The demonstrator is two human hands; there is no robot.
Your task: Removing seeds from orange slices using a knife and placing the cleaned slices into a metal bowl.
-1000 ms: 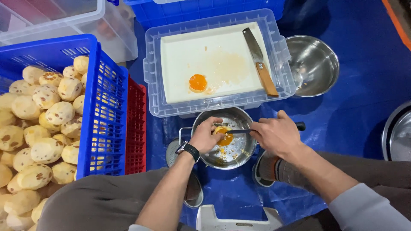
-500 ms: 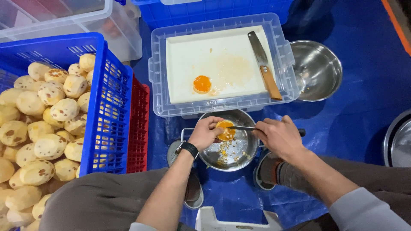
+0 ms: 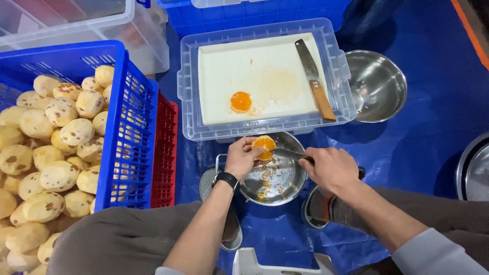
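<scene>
Sitting over a blue tarp floor with everything spread around me, biggest stuff first. At 9 o'clock there's the big blue crate piled with peeled pale fruits, spotty brown ones, with a red crate pressed against its right side. At 12 o'clock sits a clear plastic tub turned over as a work surface, with a white cutting board on it. One orange fruit half lies cut side up on the board, and a knife with a wooden handle rests along the board's right edge. At 2 o'clock, touching the tub's corner, is an empty steel bowl.

Right in front of me is the smaller steel bowl, with seeds and bits of pulp in the bottom. My left hand, watch on the wrist, has its grip clamped on another orange fruit half, held over the bowl's 11 o'clock rim. My right hand has its grip closed around a small metal tool, and the tip touches the cut face of that half.
</scene>
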